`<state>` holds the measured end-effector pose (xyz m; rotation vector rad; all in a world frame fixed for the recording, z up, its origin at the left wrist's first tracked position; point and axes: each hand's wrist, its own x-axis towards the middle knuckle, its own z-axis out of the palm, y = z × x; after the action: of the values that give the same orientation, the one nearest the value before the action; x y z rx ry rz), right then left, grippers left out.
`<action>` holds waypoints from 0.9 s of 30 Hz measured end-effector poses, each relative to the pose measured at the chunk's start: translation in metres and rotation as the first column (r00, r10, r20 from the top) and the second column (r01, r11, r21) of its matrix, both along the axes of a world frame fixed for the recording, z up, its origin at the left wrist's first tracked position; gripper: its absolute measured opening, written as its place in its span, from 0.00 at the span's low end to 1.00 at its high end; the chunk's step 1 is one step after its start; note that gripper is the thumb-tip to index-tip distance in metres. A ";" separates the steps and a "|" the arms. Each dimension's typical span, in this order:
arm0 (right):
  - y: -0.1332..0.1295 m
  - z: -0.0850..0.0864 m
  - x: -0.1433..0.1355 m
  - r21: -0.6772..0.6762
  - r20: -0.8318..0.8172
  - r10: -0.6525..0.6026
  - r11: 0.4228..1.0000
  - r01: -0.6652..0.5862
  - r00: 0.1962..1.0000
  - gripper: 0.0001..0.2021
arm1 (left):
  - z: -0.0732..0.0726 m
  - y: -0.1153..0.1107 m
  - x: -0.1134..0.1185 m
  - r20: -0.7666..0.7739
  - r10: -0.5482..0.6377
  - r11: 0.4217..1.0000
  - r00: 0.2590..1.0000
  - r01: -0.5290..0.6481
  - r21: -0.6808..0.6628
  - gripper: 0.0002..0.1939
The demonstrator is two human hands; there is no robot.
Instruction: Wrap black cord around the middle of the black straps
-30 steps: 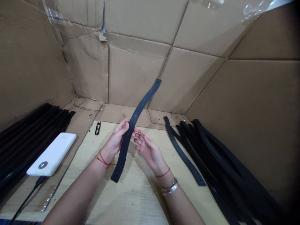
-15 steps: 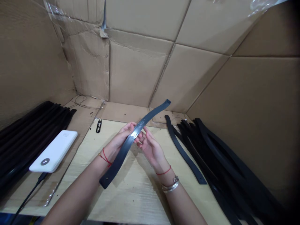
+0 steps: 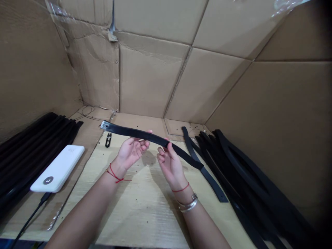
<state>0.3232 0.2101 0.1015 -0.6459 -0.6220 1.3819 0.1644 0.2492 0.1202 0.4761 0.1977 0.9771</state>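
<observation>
Over board [image 3: 124, 218] — curved black strip [image 3: 140, 135], pale-tipped; right hand [image 3: 172, 169] pinching, left hand [image 3: 128, 154] — hold unclear.

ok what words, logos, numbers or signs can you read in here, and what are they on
None can be read for certain.
White device: a faint grey mark near its far end, too blurred to read.
Its round grey spot: small light marks, too small to read.
Black strip: round marks on its pale end, with no readable lettering.
</observation>
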 end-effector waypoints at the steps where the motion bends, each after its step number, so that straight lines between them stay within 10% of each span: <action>1: 0.000 0.000 -0.001 -0.009 0.015 -0.012 1.000 0.013 1.000 0.14 | 0.000 0.001 0.000 0.007 0.005 1.000 1.000 -0.005 -0.011 0.18; 22: -0.018 -0.007 -0.038 0.107 0.312 0.149 0.976 -0.190 0.938 0.29 | -0.008 -0.005 0.012 -0.187 0.161 0.963 0.969 -0.114 0.243 0.17; 27: -0.021 -0.018 -0.049 0.101 0.421 0.178 0.965 -0.240 0.889 0.25 | -0.003 0.001 0.008 -0.164 0.372 0.926 0.914 -0.351 0.141 0.11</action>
<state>0.2743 0.1888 0.0838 -0.7706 -1.1517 1.3900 0.1724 0.2505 0.1174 0.6473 0.4166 1.3120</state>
